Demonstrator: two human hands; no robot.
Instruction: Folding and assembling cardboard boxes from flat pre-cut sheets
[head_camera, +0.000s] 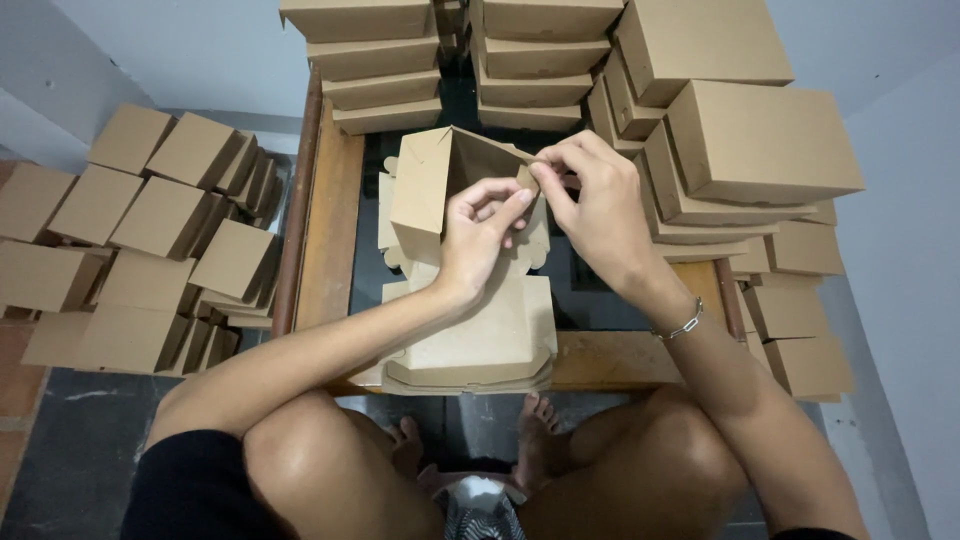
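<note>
A half-folded brown cardboard box (430, 185) stands open above a stack of flat cardboard blanks (490, 345) on a small wooden table (335, 230). My left hand (480, 235) pinches the box's near right wall from below. Pinching the same corner flap from above is my right hand (595, 205), which wears a thin bracelet at the wrist. The fingertips of both hands meet at that corner.
Finished closed boxes are stacked at the table's far edge (375, 60) and piled along the right side (750, 150). More boxes lie heaped on the floor at the left (150, 230). My knees and bare feet (470, 440) are under the table's near edge.
</note>
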